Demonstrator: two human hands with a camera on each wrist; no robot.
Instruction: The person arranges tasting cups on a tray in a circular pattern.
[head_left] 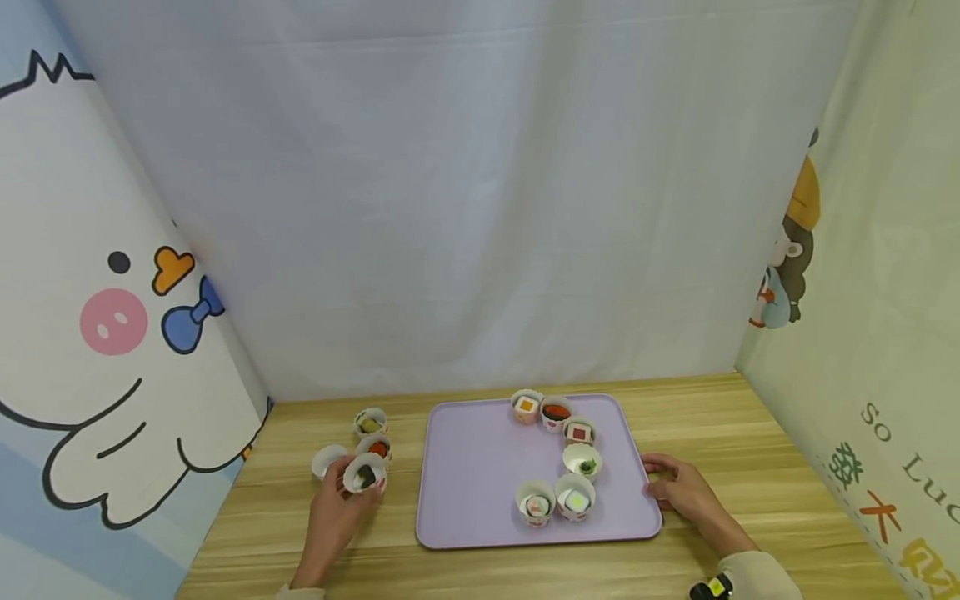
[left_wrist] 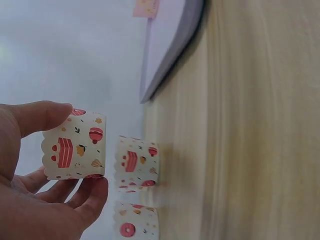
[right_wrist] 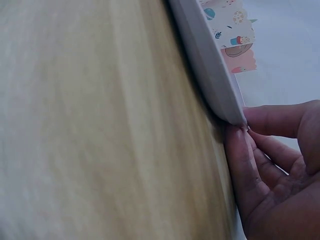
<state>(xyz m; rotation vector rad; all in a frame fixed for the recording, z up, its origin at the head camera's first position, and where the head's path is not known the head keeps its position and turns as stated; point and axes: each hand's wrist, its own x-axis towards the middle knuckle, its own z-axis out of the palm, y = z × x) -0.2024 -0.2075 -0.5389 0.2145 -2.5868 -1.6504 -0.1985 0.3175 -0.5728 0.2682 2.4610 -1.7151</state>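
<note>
Two hands are on my feed, low in the frame. At lower left, the left hand [head_left: 339,507] pinches a paper cup [left_wrist: 77,145] between thumb and fingers; a dark-green filling [head_left: 366,476] shows inside, and the cup sits just off the table [head_left: 247,533]. At lower right, the right hand [head_left: 681,492] pinches the rim of the lilac tray [head_left: 480,467]. I judge the step in hand as lifting this cup while the tray is steadied; next I'd want a level wrist, clear of the three neighbouring cups [head_left: 370,427]. Six more cups [head_left: 582,461] stand toward the tray's right; behind, pale cloth [head_left: 450,208] hangs.
</note>
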